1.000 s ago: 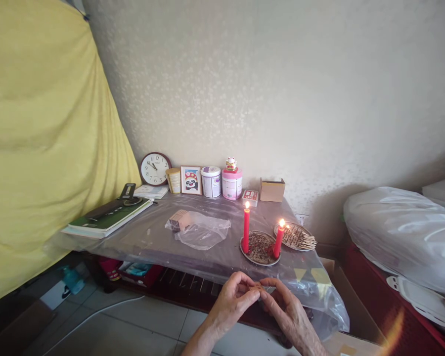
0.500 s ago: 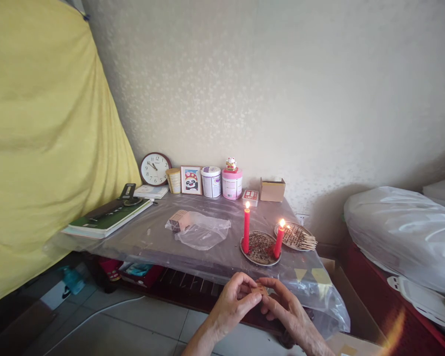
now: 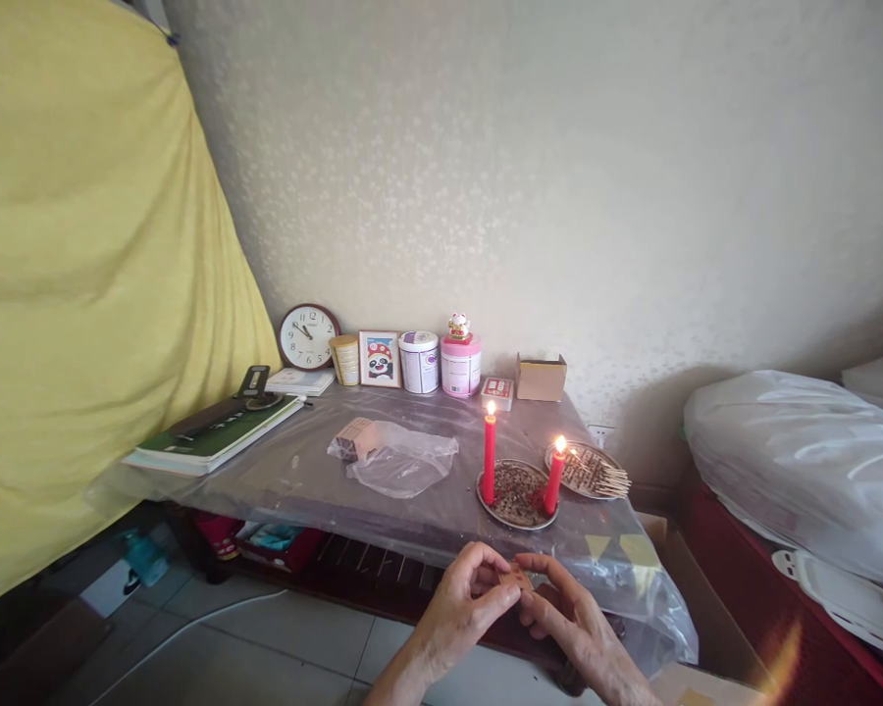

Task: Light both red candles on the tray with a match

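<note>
And there it was, right at the fingertips: the left hand (image 3: 460, 610) and the right hand (image 3: 572, 616) came together in the air, both gripping a small tan piece (image 3: 515, 579) between them, too small to say what it was! The fingers of the left hand (image 3: 478, 561) curled over from one side, the fingers of the right hand (image 3: 541, 569) closed in from the other, and the piece sat pinched in the middle, held just beyond the front edge of the table (image 3: 265, 495), under its clear plastic sheet.

Straight ahead stood a round metal plate (image 3: 516, 495) heaped with dark, speckled grains, and two red candles, both lit! One red candle (image 3: 490, 461) stood upright, while the other red candle (image 3: 554, 479) leaned to the right, just beside a second plate (image 3: 587, 469) loaded with thin wooden sticks. Over to the left lay a crumpled clear plastic bag (image 3: 401, 461) with a brown packet (image 3: 354, 438) at its end.

Along the wall ran a round wall clock (image 3: 307, 336), a framed panda picture (image 3: 380, 359), a white tin (image 3: 419, 363), a pink tin (image 3: 460, 368) topped by a beckoning-cat figurine (image 3: 457, 327), and an open cardboard box (image 3: 541, 378). Books (image 3: 213, 439) lay at the far left corner.
</note>
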